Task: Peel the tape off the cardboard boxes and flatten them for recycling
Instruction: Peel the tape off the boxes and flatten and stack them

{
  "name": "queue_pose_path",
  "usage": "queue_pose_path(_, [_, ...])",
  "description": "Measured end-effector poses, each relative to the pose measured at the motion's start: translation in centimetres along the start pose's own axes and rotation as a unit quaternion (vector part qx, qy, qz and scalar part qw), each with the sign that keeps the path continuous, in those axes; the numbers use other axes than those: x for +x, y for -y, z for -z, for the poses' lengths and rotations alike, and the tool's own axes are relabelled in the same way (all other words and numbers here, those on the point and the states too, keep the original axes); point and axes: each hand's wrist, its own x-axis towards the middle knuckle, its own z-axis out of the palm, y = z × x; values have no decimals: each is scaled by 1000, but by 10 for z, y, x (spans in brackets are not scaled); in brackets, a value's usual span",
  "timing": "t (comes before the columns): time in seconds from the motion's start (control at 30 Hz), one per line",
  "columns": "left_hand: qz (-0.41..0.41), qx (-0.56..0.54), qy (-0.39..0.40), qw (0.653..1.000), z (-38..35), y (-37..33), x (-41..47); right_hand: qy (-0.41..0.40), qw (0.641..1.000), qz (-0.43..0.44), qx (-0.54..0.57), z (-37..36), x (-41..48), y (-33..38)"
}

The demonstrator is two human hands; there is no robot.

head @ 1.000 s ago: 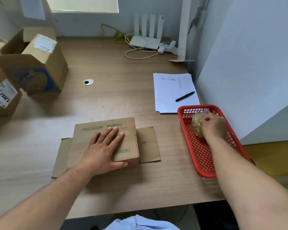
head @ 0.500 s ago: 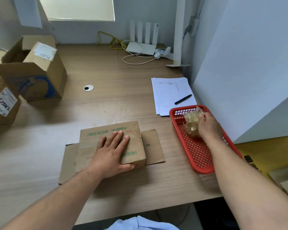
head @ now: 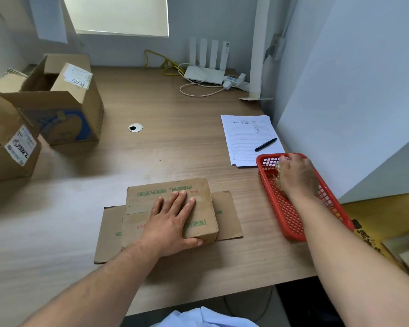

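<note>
A small brown cardboard box [head: 198,192] with green print lies at the table's near middle, its side flaps spread flat on the wood. My left hand [head: 172,218] presses flat on its top, fingers straight, thumb along the front edge. My right hand [head: 295,175] is inside the red plastic basket [head: 288,223] at the right. Its fingers curl down over a crumpled wad of peeled tape [head: 278,172], which is mostly hidden under the hand. Two larger open boxes stand at the left: a box with a blue print [head: 64,107] and a box with a white label [head: 7,147].
Lined paper [head: 246,138] with a black pen [head: 265,144] lies just beyond the basket. A white router [head: 206,74] and cables sit at the back wall. A cable hole [head: 135,127] is mid-table. A wall panel rises close on the right.
My right hand has pushed the tape wad down at the far end of the basket, covering most of it. My left hand stays flat on the small box.
</note>
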Motion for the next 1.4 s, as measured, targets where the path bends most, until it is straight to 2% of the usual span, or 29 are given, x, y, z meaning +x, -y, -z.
queue_pose_path(0.1, [-7, -80, -4, 997, 7, 6, -6, 81, 989, 62, 109, -27, -33, 33])
queue_pose_path(0.23, [4, -185, -112, 976, 15, 25, -21, 213, 945, 79, 235, -63, -93, 66])
queue_pose_path(0.33, [77, -210, -177, 958, 8, 47, -44, 277, 918, 58, 280, -81, -122, 73])
queue_pose_path(0.4, [145, -226, -174, 947, -1, 59, -60, 298, 916, 50, 263, -90, -134, 70])
queue_pose_path(0.47, [186, -271, -130, 935, -12, 65, -73, 303, 916, 47, 258, -96, -144, 68])
queue_pose_path(0.53, [191, -347, -105, 912, -22, 66, -83, 303, 916, 51, 257, -100, -153, 70])
queue_pose_path(0.67, [202, -434, -119, 870, -32, 69, -98, 318, 914, 72, 240, -105, -169, 73])
queue_pose_path(0.8, [212, -476, -108, 846, -34, 80, -107, 338, 883, 37, 324, -101, -156, 76])
queue_pose_path(0.9, [207, -490, -102, 841, -33, 81, -110, 362, 862, 23, 353, -97, -138, 75])
queue_pose_path(1.03, [206, -495, -104, 837, -31, 81, -109, 361, 869, 25, 338, -96, -129, 73])
queue_pose_path(1.2, [215, -517, -97, 823, -30, 80, -110, 317, 885, 36, 339, -102, -117, 92])
queue_pose_path(1.3, [219, -526, -98, 816, -29, 78, -110, 326, 873, -4, 362, -110, -110, 106])
queue_pose_path(1.4, [217, -535, -99, 810, -29, 79, -109, 302, 864, -48, 401, -128, -100, 109])
